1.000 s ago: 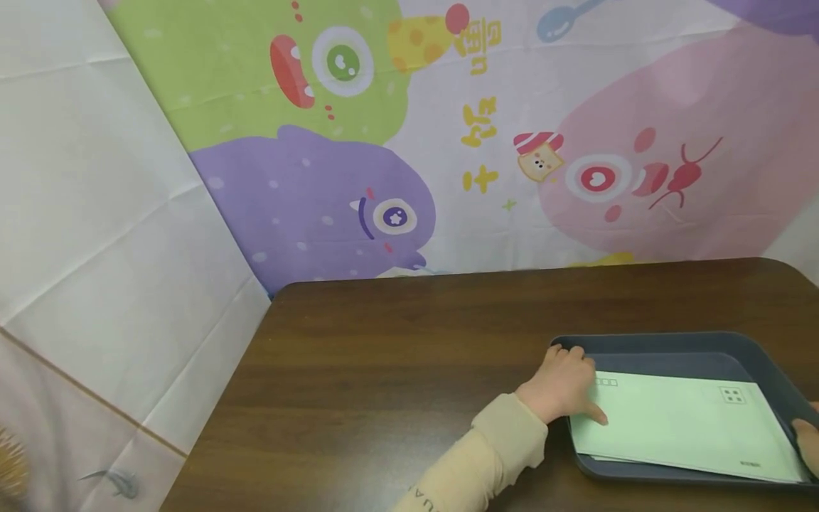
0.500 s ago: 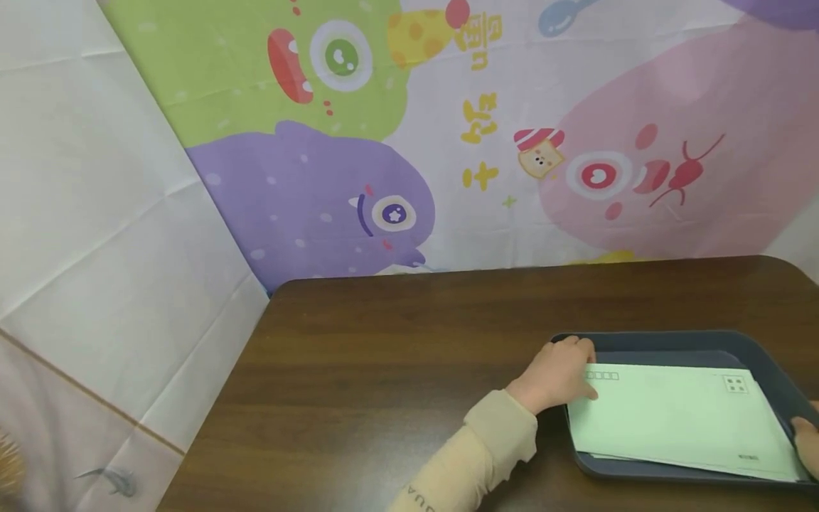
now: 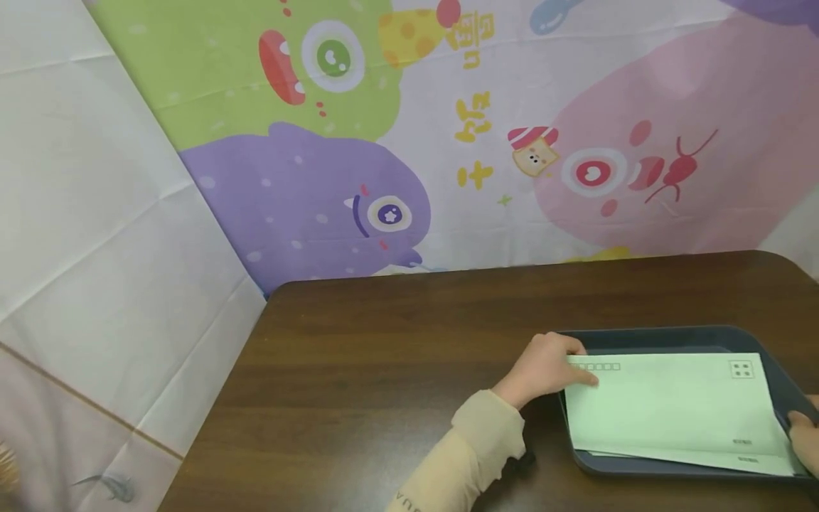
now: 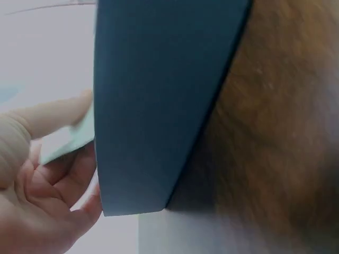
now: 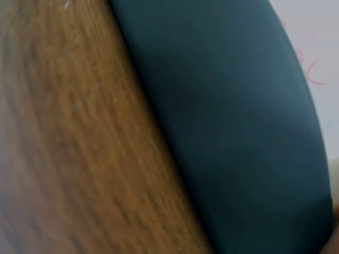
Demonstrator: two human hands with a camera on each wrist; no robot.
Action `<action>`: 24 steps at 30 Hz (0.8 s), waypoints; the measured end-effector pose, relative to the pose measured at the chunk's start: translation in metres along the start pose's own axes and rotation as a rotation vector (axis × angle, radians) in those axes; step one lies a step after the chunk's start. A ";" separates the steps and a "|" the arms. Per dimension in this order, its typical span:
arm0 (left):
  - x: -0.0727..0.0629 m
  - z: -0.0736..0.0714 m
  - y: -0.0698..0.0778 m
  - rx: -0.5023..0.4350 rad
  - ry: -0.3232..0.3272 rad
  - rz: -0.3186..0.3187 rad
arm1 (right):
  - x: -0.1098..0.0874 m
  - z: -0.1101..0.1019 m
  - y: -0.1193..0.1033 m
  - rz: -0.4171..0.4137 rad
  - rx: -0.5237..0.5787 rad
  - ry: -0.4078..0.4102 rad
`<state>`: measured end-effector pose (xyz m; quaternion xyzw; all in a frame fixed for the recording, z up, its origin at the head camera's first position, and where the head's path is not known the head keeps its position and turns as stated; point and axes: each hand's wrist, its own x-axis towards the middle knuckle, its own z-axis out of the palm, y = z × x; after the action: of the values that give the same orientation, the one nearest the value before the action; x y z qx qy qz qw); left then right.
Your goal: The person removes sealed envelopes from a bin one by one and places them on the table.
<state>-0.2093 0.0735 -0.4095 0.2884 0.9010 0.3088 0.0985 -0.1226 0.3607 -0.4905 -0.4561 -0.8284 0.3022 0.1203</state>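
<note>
A pale green envelope [image 3: 668,405] is pinched at its upper left corner by my left hand [image 3: 544,366], thumb on top. Its far edge stands raised. Another envelope [image 3: 761,464] shows below its near edge, inside a dark grey tray [image 3: 678,339]. In the left wrist view, thumb and curled fingers of the left hand [image 4: 53,174] hold the green corner beside the outer wall of the tray [image 4: 153,106]. At the right frame edge my right hand [image 3: 805,437] grips the tray's right rim; most of this hand is cut off.
A brown wooden table [image 3: 384,370] lies under the tray. Behind it hangs a cloth [image 3: 473,213] printed with cartoon monsters, and a white sheet [image 3: 115,199] covers the left side.
My left hand has shifted slightly left and away from me, lifting the top envelope's far edge. More of the envelope beneath has come into view. The right hand stays at the tray's rim.
</note>
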 end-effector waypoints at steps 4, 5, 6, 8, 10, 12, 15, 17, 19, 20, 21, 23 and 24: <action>0.000 0.000 -0.005 -0.259 0.023 -0.059 | 0.000 0.000 0.000 0.009 0.003 0.007; -0.001 0.000 -0.006 -0.306 0.028 -0.073 | -0.001 0.000 0.000 0.007 0.002 0.007; -0.001 0.000 -0.006 -0.345 0.034 -0.087 | -0.001 0.001 0.000 0.007 0.000 0.007; -0.002 0.000 -0.006 -0.406 0.038 -0.115 | -0.001 0.001 0.000 0.000 0.004 0.011; -0.003 0.002 -0.006 -0.452 0.034 -0.124 | -0.001 0.002 0.001 -0.007 0.015 0.026; -0.005 0.003 -0.005 -0.454 0.021 -0.121 | -0.002 0.003 0.001 -0.014 0.040 0.048; -0.008 0.006 -0.004 -0.415 -0.022 -0.081 | -0.001 0.004 0.001 -0.012 0.071 0.066; -0.010 0.007 -0.004 -0.353 -0.055 -0.042 | -0.001 0.004 0.002 0.001 0.073 0.056; -0.011 0.007 -0.004 -0.317 -0.094 0.000 | 0.000 0.004 0.002 0.022 0.066 0.041; -0.012 0.007 -0.003 -0.294 -0.106 0.017 | 0.000 0.003 0.002 0.031 0.060 0.033; -0.013 0.007 -0.003 -0.269 -0.115 0.035 | 0.000 0.003 0.002 0.037 0.060 0.032; -0.014 0.005 -0.002 -0.254 -0.138 0.060 | -0.001 0.003 0.002 0.025 0.071 0.045; -0.014 0.003 -0.002 -0.246 -0.139 0.068 | -0.001 0.003 0.002 0.017 0.069 0.053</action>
<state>-0.1973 0.0659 -0.4130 0.3251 0.8370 0.3995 0.1846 -0.1220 0.3595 -0.4936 -0.4666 -0.8100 0.3194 0.1555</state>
